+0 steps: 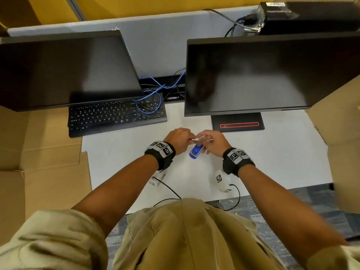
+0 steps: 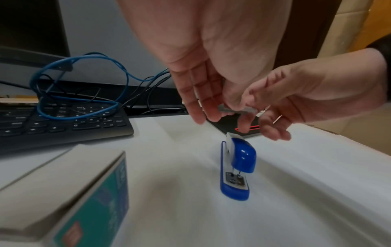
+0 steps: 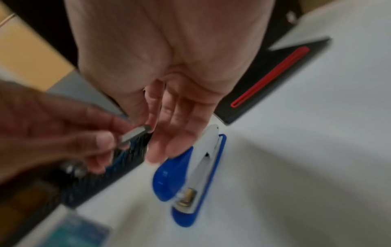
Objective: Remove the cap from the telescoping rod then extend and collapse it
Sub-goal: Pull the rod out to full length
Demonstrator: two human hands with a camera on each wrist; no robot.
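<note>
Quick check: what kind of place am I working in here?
Most likely an office desk: two dark monitors, a black keyboard and a blue stapler on a white desk.

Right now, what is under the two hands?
A blue stapler lies on the white desk below the left hand and right hand, which pinch a small grey metal piece between them. Fingers hide the piece's ends.

The stapler (image 2: 238, 168) is glossy blue plastic with a metal plate, the grey strip (image 2: 237, 109) looks dull metal, and the desk (image 2: 296, 192) is smooth matt white.
</note>
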